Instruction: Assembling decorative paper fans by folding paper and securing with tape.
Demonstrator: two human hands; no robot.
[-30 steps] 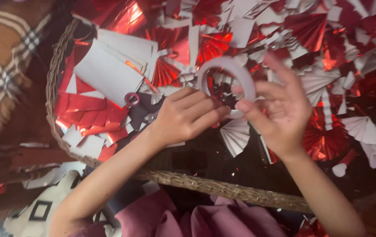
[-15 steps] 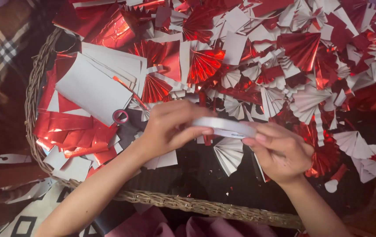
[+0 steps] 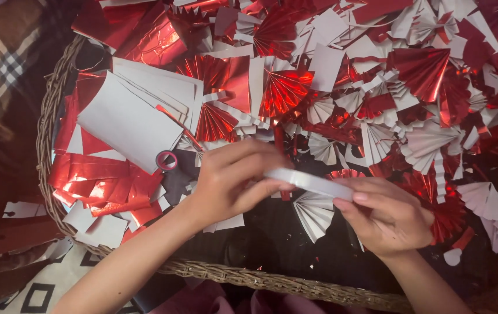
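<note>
Your left hand (image 3: pixel 231 183) and right hand (image 3: pixel 386 215) hold a white tape roll (image 3: pixel 310 183) between them, edge-on, above the wicker basket (image 3: pixel 249 278). Fingers of both hands pinch the roll at opposite ends. Inside the basket, below the roll, lie red foil fans (image 3: pixel 284 90), white paper sheets (image 3: pixel 127 122) and a small red ring (image 3: pixel 166 160).

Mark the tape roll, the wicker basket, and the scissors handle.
tape roll (image 3: pixel 310 182), head view, on its white outer edge between the hands
wicker basket (image 3: pixel 272 281), head view, on the near woven rim
scissors handle (image 3: pixel 166 160), head view, on the red finger ring
</note>
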